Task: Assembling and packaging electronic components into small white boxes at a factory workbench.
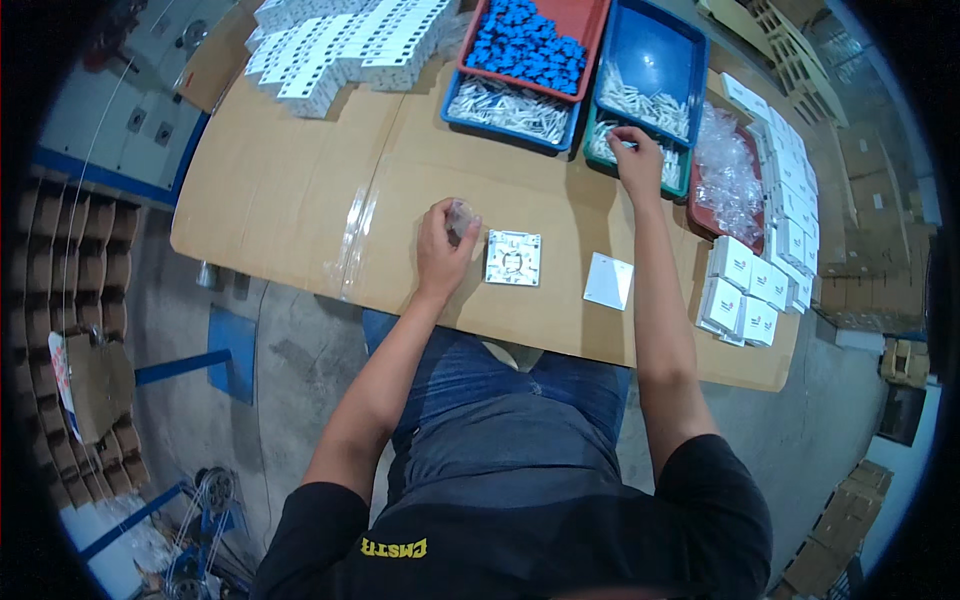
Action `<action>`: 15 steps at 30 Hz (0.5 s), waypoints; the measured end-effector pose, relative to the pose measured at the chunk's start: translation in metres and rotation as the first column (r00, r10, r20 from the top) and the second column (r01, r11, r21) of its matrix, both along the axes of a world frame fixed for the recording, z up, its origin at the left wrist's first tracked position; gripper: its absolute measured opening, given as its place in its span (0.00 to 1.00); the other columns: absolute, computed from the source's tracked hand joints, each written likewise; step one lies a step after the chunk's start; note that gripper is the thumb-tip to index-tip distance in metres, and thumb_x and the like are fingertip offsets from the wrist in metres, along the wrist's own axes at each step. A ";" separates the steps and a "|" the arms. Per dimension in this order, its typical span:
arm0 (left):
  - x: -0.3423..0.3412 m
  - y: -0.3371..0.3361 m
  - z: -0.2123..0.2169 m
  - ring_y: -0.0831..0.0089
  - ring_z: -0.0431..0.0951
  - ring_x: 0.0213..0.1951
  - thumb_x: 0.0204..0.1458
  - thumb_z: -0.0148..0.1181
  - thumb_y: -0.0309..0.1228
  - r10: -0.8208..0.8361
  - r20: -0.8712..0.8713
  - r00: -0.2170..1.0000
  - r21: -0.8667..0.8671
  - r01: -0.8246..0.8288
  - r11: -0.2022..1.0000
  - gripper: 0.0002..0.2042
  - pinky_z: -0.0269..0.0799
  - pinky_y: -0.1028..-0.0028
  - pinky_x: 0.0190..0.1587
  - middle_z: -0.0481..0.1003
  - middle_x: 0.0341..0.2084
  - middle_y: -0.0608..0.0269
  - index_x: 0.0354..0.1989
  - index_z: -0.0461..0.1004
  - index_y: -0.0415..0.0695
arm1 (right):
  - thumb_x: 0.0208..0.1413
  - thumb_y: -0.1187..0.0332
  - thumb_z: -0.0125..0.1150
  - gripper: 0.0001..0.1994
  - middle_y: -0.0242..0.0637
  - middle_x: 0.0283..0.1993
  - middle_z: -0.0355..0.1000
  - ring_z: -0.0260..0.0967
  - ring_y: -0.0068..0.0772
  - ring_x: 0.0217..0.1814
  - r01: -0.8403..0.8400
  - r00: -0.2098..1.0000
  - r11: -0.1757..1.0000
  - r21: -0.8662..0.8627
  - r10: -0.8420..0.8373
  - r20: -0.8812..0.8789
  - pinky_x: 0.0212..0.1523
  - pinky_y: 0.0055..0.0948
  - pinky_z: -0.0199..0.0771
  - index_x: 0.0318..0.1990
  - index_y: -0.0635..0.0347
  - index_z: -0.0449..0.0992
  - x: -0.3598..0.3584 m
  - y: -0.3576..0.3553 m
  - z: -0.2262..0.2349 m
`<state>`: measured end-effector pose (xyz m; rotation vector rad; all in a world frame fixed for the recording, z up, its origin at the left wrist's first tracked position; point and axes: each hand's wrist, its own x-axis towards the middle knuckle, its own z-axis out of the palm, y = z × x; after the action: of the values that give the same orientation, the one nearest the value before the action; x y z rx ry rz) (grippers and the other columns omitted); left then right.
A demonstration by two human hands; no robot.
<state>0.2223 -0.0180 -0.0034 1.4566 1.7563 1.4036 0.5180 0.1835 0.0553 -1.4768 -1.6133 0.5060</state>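
Observation:
My left hand (pixel 440 250) is closed around a small clear plastic piece (pixel 460 217) just above the cardboard-covered table. To its right lies a square white plastic housing (pixel 513 258) with its moulded inner side up. A plain white square plate (pixel 608 281) rests farther right, beside my right forearm. My right hand (pixel 640 163) reaches over the near edge of a green tray (pixel 677 184) of small white plastic parts (pixel 605 135). Its fingers are pinched together; whatever they hold is too small to make out.
A red tray (pixel 598 48) of blue parts sits over a blue tray (pixel 545 147) of white pieces. Another blue tray (pixel 650 45) overlaps the green one. Clear plastic pieces (pixel 727 175) fill a red tray at right, near stacked white boxes (pixel 742 290). More white boxes (pixel 345 55) stand far left.

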 end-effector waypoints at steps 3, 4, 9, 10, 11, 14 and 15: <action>0.005 0.003 0.008 0.54 0.77 0.47 0.57 0.70 0.38 -0.002 -0.037 0.999 0.063 0.004 0.998 0.21 0.71 0.59 0.53 0.77 0.44 0.52 0.54 0.74 0.40 | 0.60 0.70 0.70 0.06 0.30 0.35 0.82 0.73 0.16 0.32 -0.194 0.942 0.980 -0.045 0.173 -0.286 0.36 0.21 0.72 0.39 0.64 0.85 -0.031 -0.049 0.016; 0.004 0.003 0.011 0.54 0.77 0.47 0.56 0.70 0.37 -0.018 -0.080 0.997 0.080 0.025 0.996 0.21 0.71 0.59 0.52 0.77 0.44 0.52 0.54 0.74 0.41 | 0.60 0.70 0.70 0.06 0.30 0.35 0.82 0.73 0.16 0.32 -0.203 0.940 0.978 -0.050 0.180 -0.291 0.36 0.21 0.72 0.39 0.64 0.85 -0.048 -0.066 0.018; 0.003 0.001 0.011 0.55 0.78 0.46 0.53 0.72 0.35 -0.043 -0.108 0.993 0.076 0.051 0.996 0.21 0.71 0.59 0.51 0.77 0.43 0.54 0.53 0.76 0.42 | 0.58 0.72 0.72 0.07 0.27 0.34 0.80 0.69 0.12 0.30 -0.372 0.837 0.923 -0.098 0.288 -0.465 0.32 0.19 0.69 0.41 0.64 0.84 -0.117 -0.125 0.002; 0.002 0.001 0.010 0.55 0.78 0.46 0.52 0.72 0.34 -0.040 -0.125 0.991 0.101 0.053 0.993 0.21 0.71 0.59 0.50 0.77 0.42 0.54 0.53 0.76 0.42 | 0.58 0.72 0.72 0.07 0.27 0.34 0.80 0.69 0.12 0.30 -0.374 0.835 0.922 -0.098 0.289 -0.468 0.32 0.19 0.69 0.41 0.64 0.84 -0.123 -0.130 0.002; 0.001 0.002 0.009 0.55 0.78 0.46 0.51 0.72 0.33 -0.037 -0.141 0.989 0.128 0.055 0.990 0.21 0.72 0.59 0.50 0.77 0.42 0.54 0.53 0.76 0.42 | 0.58 0.72 0.72 0.07 0.29 0.35 0.80 0.69 0.14 0.28 -0.390 0.870 0.912 -0.126 0.320 -0.375 0.31 0.20 0.69 0.41 0.63 0.84 -0.129 -0.134 0.003; 0.004 0.002 0.009 0.56 0.78 0.46 0.50 0.72 0.31 -0.047 -0.138 0.989 0.144 0.067 0.987 0.22 0.72 0.59 0.50 0.77 0.42 0.54 0.53 0.76 0.43 | 0.58 0.71 0.71 0.06 0.31 0.36 0.79 0.69 0.18 0.27 -0.432 0.889 0.896 -0.103 0.404 -0.214 0.30 0.23 0.69 0.41 0.61 0.84 -0.140 -0.143 0.010; 0.004 0.003 0.010 0.56 0.78 0.46 0.50 0.72 0.31 -0.047 -0.135 0.990 0.146 0.067 0.987 0.22 0.72 0.59 0.50 0.77 0.42 0.54 0.53 0.76 0.43 | 0.58 0.70 0.70 0.06 0.32 0.36 0.78 0.70 0.21 0.27 -0.460 0.882 0.886 -0.053 0.449 -0.144 0.30 0.25 0.69 0.41 0.61 0.84 -0.141 -0.144 0.012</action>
<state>0.2266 -0.0151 0.0062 1.6998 1.7023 1.4672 0.3772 0.0393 0.0677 -1.0883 -1.8571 0.9263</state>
